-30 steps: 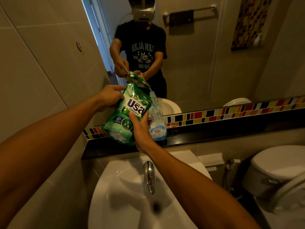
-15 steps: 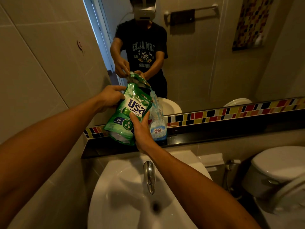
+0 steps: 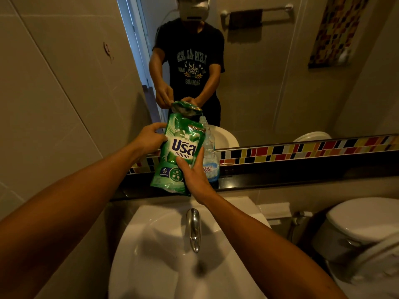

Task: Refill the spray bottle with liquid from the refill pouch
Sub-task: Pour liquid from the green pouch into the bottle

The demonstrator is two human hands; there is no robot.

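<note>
The green refill pouch [image 3: 177, 154] is held over the dark ledge, nearly upright, its top corner close to the bottle's open neck. My left hand [image 3: 151, 140] grips its upper left edge. My right hand [image 3: 193, 175] holds its lower right side from the front. Right behind the pouch, on the ledge, stands the clear spray bottle [image 3: 210, 162] with a blue-and-white label and no spray head on it. The pouch and my right hand hide the bottle's left part. I cannot make out a stream of liquid.
Below my hands lie the white washbasin [image 3: 151, 244] and its chrome tap [image 3: 194, 228]. The black ledge [image 3: 302, 175] runs right under a mosaic tile strip and the mirror. A white toilet [image 3: 362, 225] stands at the right. A tiled wall closes the left side.
The pouch has swung from a tilt towards the bottle's neck to a more upright hold. Both hands keep their grip; the bottle stays put.
</note>
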